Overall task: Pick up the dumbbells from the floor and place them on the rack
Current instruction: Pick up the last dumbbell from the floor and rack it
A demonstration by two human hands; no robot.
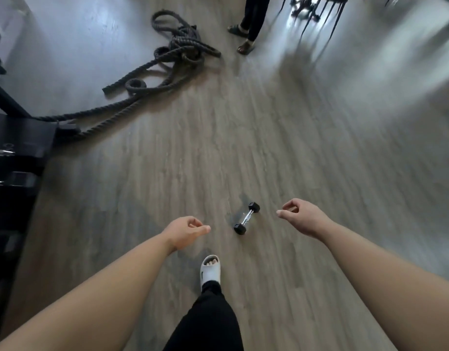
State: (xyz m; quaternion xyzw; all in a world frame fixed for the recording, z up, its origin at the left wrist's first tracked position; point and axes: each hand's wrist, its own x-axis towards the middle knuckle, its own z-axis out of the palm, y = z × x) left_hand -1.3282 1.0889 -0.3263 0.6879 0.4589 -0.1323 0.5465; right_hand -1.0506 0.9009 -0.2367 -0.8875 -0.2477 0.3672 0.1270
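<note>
A small dumbbell (246, 218) with black hex ends and a chrome handle lies on the wooden floor, angled from lower left to upper right. My left hand (186, 231) hovers to its left, fingers loosely curled, holding nothing. My right hand (300, 216) hovers to its right, fingers also loosely curled and empty. Neither hand touches the dumbbell. A black rack (13, 158) with chrome handles on it stands at the left edge.
A heavy black battle rope (172, 57) lies coiled on the floor at the upper left. Another person's legs in sandals (246, 34) stand at the top. My own foot in a white slide (210, 271) is just below the dumbbell.
</note>
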